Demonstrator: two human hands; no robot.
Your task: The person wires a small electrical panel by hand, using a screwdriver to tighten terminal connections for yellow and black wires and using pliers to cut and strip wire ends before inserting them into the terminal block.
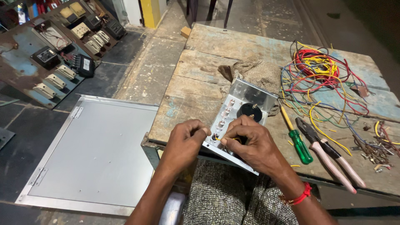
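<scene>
A shiny metal panel (254, 95) with a row of small round fittings and a black round knob (250, 111) lies tilted at the near edge of a worn wooden table (196, 75). My left hand (183, 141) grips the panel's near left corner, fingers curled. My right hand (250, 143) pinches a small part with a yellow wire at the nearest fitting (215, 137). A red thread band circles my right wrist.
A green-handled screwdriver (296, 139) and pink-handled pliers (329, 156) lie right of the panel. Tangled coloured wires (321, 71) and small metal bits (373, 152) fill the table's right side. A cloth (258, 71) lies behind the panel. A metal door sheet (96, 154) and a switchboard (54, 50) rest on the floor, left.
</scene>
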